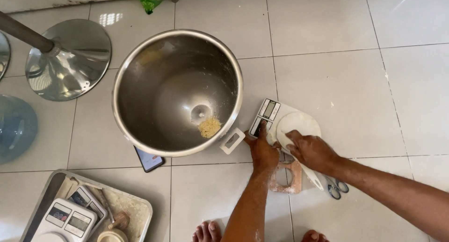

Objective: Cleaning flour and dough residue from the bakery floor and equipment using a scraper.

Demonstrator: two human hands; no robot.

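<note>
A small white kitchen scale [273, 118] lies on the tiled floor right of a big steel mixing bowl [140, 90]. My left hand [262, 151] presses a finger on the scale's button panel. My right hand [311, 151] rests on the scale's round white platform [301, 122], fingers touching its near edge. A little heap of yellowish granules [209, 127] sits at the bottom of the bowl. Neither hand holds anything.
A phone [149, 160] pokes out from under the bowl. Scissors [336, 188], a white scraper [312, 176] and a floury frame [286, 176] lie beneath my arms. A tray [138, 207] with two more scales stands lower left. Chrome stool bases [70, 59] stand upper left. My toes [208, 232] show below.
</note>
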